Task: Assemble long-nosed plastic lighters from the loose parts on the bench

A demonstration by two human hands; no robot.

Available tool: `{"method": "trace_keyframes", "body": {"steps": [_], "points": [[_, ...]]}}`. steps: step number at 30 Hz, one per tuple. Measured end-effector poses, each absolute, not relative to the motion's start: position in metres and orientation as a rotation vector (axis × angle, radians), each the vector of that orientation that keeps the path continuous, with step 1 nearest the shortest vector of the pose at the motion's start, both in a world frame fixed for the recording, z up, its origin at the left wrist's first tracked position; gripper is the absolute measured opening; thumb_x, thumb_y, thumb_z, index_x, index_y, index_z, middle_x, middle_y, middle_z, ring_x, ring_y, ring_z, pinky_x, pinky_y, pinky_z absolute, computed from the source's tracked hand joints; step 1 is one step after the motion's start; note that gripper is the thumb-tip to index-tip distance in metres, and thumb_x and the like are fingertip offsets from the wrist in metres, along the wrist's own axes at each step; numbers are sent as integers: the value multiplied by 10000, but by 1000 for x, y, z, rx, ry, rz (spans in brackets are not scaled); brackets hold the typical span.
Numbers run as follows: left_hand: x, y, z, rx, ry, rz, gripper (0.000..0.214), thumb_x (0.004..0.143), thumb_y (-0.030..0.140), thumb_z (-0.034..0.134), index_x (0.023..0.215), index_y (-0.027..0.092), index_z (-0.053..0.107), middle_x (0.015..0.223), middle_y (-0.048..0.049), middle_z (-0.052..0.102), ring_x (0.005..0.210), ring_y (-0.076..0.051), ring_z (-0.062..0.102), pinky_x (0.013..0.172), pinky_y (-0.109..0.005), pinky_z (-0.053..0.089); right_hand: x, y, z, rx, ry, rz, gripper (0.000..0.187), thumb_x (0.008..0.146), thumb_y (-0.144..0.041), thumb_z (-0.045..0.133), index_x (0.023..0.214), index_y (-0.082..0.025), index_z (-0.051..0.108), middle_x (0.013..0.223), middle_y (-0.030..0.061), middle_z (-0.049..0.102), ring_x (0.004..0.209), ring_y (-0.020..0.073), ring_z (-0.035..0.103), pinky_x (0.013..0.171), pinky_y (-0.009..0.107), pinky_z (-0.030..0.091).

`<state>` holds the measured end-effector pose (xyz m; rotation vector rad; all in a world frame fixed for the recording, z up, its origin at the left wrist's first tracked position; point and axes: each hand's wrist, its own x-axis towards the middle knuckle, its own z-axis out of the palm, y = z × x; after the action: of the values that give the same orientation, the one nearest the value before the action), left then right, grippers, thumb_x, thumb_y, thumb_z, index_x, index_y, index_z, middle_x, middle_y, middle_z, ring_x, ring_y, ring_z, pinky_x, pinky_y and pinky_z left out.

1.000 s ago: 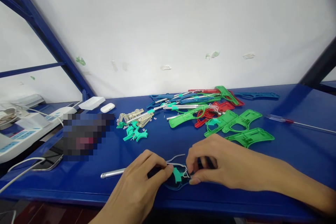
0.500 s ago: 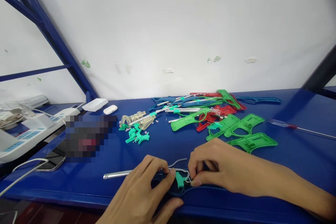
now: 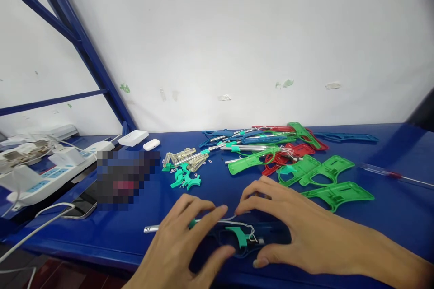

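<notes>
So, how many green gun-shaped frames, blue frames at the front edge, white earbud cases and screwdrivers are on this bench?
Green gun-shaped frames: 5
Blue frame at the front edge: 1
White earbud case: 1
Screwdriver: 1
Total: 8

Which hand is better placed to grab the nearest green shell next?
Right, most likely. The right hand lies just in front of that green shell; the left hand rests on the blue frame, farther off on the other side.
</notes>
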<state>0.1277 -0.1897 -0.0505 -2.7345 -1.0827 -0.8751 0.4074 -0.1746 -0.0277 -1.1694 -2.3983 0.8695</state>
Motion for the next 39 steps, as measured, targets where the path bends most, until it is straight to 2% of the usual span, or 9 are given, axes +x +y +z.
{"method": "trace_keyframes", "body": {"steps": [4, 7, 10, 14, 19, 24, 31, 39], "points": [[112, -185, -54, -2715, -1293, -650, 458, 1040, 344, 608, 1487, 258, 559, 1411, -134, 620, 1299, -345, 603, 997, -549, 622, 408, -173, -28, -1159, -2416, 883, 727, 824, -693, 784, 1440, -337, 639, 1511, 54, 574, 1412, 332, 468, 1218, 508, 357], [108, -181, -51, -2826, -1374, -524, 380, 1069, 317, 547, 1446, 276, 581, 1373, -98, 610, 1250, -293, 631, 1012, -501, 618, 407, -173, -30, -1122, -2434, 879, 689, 891, -662, 735, 1481, -328, 612, 1528, 55, 586, 1450, 320, 447, 1242, 496, 332], [107, -180, -45, -2932, -1466, -475, 326, 1092, 296, 489, 1395, 301, 611, 1305, -59, 616, 1178, -232, 656, 1002, -419, 613, 406, -174, -32, -1085, -2451, 848, 527, 951, -577, 712, 1416, -339, 642, 1453, 21, 636, 1378, 267, 513, 1225, 442, 351], [107, -182, -37, -2980, -1604, -451, 293, 1090, 346, 516, 1362, 336, 626, 1298, -24, 619, 1179, -211, 651, 1037, -383, 576, 403, -175, -32, -1091, -2483, 787, 371, 997, -514, 683, 1327, -347, 672, 1324, 1, 674, 1249, 230, 584, 1198, 426, 353], [108, -180, -36, -3045, -1618, -518, 284, 1119, 326, 450, 1330, 329, 641, 1247, -9, 646, 1150, -189, 646, 1012, -343, 553, 403, -174, -34, -1119, -2472, 787, 346, 1007, -500, 676, 1319, -352, 667, 1266, 4, 668, 1172, 225, 605, 1047, 372, 463], [109, -178, -34, -3067, -1616, -602, 294, 1132, 306, 423, 1271, 335, 680, 1157, 13, 669, 1045, -164, 663, 916, -308, 553, 404, -174, -36, -1134, -2449, 788, 341, 1000, -489, 686, 1313, -353, 666, 1251, 8, 658, 1150, 226, 611, 1012, 365, 487], [106, -180, -37, -3043, -1526, -617, 298, 1121, 276, 467, 1277, 373, 702, 1143, 22, 663, 1011, -153, 672, 900, -289, 549, 404, -174, -38, -1138, -2440, 791, 334, 997, -479, 693, 1298, -339, 666, 1228, 9, 658, 1135, 225, 620, 1000, 361, 491], [108, -181, -40, -2988, -1425, -570, 349, 1120, 238, 431, 1312, 365, 693, 1142, -10, 644, 998, -172, 667, 873, -313, 572, 404, -174, -39, -1168, -2436, 776, 310, 1003, -491, 680, 1282, -360, 653, 1202, -5, 643, 1107, 221, 620, 964, 353, 492]]}}
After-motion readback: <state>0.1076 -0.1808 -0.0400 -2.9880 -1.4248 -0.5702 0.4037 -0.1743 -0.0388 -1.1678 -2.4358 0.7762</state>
